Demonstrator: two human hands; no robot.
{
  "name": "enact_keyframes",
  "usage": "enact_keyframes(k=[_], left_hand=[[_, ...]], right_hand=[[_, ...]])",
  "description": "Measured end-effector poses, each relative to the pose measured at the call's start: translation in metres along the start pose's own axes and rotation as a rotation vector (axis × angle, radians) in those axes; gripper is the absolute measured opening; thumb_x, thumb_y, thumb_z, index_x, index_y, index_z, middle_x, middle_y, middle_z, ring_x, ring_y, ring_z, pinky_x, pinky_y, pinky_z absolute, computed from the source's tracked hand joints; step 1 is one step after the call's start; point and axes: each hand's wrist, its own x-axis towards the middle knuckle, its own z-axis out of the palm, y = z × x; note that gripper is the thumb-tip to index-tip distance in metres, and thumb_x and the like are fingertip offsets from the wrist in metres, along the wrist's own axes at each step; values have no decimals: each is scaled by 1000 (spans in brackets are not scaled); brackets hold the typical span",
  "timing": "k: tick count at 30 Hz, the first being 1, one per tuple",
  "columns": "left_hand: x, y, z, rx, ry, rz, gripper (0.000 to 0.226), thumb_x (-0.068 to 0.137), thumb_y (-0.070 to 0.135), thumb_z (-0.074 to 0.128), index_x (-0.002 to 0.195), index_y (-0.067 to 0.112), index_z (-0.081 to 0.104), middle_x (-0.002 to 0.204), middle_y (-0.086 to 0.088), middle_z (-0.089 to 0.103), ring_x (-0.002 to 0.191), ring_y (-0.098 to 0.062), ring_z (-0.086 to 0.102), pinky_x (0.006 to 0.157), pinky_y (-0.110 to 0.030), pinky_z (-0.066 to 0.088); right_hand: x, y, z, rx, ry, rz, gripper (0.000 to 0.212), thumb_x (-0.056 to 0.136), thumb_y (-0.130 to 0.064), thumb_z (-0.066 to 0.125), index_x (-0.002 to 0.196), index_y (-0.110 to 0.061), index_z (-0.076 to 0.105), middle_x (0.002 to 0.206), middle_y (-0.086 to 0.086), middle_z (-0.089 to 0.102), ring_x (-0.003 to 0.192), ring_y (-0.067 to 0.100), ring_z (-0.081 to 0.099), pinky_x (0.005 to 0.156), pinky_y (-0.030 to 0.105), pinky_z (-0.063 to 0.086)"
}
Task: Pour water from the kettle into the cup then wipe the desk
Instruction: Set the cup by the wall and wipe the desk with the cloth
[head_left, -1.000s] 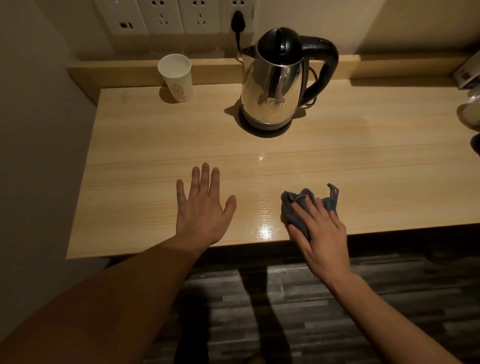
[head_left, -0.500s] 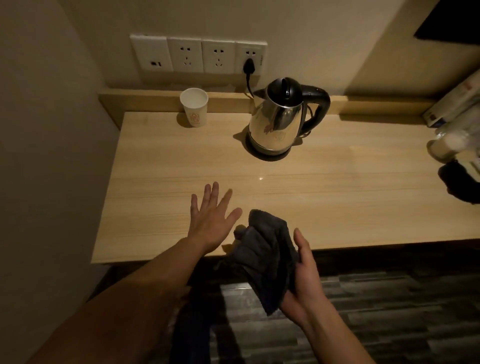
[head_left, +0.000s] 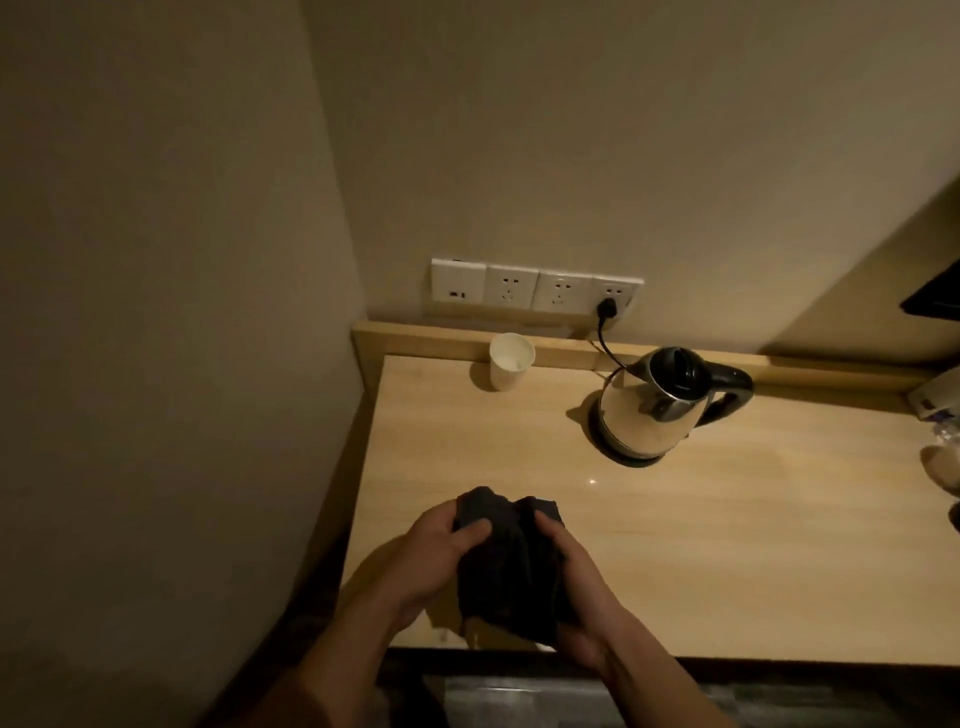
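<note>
Head view: both hands, left (head_left: 441, 558) and right (head_left: 576, 587), fingers clamped on cloth (head_left: 511, 566); kettle (head_left: 654, 415) docked, cup (head_left: 510, 361) far; wiping seemingly ending.

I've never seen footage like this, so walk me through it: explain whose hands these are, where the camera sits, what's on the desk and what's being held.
There is no machine here: a person wears one camera on the head, looking forward and down, so you see their own arms. The left hand and right hand both grip a dark cloth over the near edge of the wooden desk. At the back stand a white cup and a steel kettle on its base, its cord plugged into the wall sockets. Items at the far right edge are too cut off to identify.
</note>
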Motion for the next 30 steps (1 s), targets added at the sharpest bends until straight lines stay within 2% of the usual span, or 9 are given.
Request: enact_keyframes(k=[4, 8, 11, 15, 17, 20, 23, 26, 30], left_hand=[[8, 12, -19, 5, 175, 92, 27, 107, 28, 53, 134, 30, 59, 127, 9, 69, 119, -10, 62, 95, -29, 55], [24, 28, -40, 42, 283, 172, 31, 108, 34, 48, 138, 28, 54, 128, 8, 65, 117, -10, 62, 86, -26, 55], [43, 33, -49, 137, 346, 201, 33, 108, 36, 47, 140, 26, 51, 127, 7, 63, 116, -11, 61, 87, -27, 55], [73, 41, -55, 207, 446, 213, 34, 109, 35, 43, 138, 20, 49, 119, 9, 59, 100, 4, 56, 73, -15, 46], [90, 47, -59, 234, 474, 194, 31, 109, 34, 42, 136, 20, 49, 112, 13, 57, 99, 3, 56, 72, -17, 45], [120, 52, -67, 320, 517, 184, 30, 109, 34, 41, 133, 19, 50, 112, 8, 59, 110, -15, 61, 83, -28, 50], [149, 56, -80, 369, 528, 135, 31, 109, 36, 40, 132, 19, 51, 124, -3, 62, 116, -22, 61, 95, -41, 52], [177, 57, -95, 439, 540, 106, 30, 110, 36, 39, 127, 14, 51, 121, -8, 62, 114, -25, 62, 89, -36, 47], [205, 60, -109, 482, 538, 73, 31, 111, 32, 39, 131, 12, 51, 125, -11, 61, 118, -26, 60, 87, -31, 40]], right_hand=[[31, -10, 36, -40, 0, -117, 48, 106, -47, 47, 136, -15, 66, 132, 17, 71, 125, 33, 67, 117, 50, 42], [54, -32, 52, -289, 16, -295, 38, 108, -42, 47, 133, -19, 66, 125, 9, 75, 116, 30, 72, 107, 53, 53], [75, -49, 56, -494, 79, -432, 33, 107, -43, 50, 125, -23, 69, 118, 2, 78, 108, 22, 75, 95, 44, 61], [115, -69, 56, -727, 149, -562, 28, 107, -42, 50, 116, -27, 71, 108, -5, 79, 102, 12, 74, 89, 36, 61], [139, -76, 55, -851, 186, -609, 29, 107, -44, 46, 114, -27, 69, 105, -7, 76, 99, 8, 71, 85, 30, 57], [178, -87, 55, -1004, 256, -637, 33, 108, -44, 43, 116, -21, 64, 102, -7, 70, 93, 3, 64, 76, 18, 48], [209, -98, 55, -1091, 289, -639, 34, 109, -45, 42, 115, -19, 63, 97, -7, 69, 91, 12, 66, 76, 27, 51], [234, -105, 57, -1113, 318, -672, 28, 109, -41, 44, 112, -20, 62, 92, -11, 66, 81, 3, 62, 70, 17, 46], [266, -109, 61, -1097, 353, -665, 25, 109, -39, 44, 112, -18, 57, 93, -6, 68, 82, 8, 64, 78, 29, 52]])
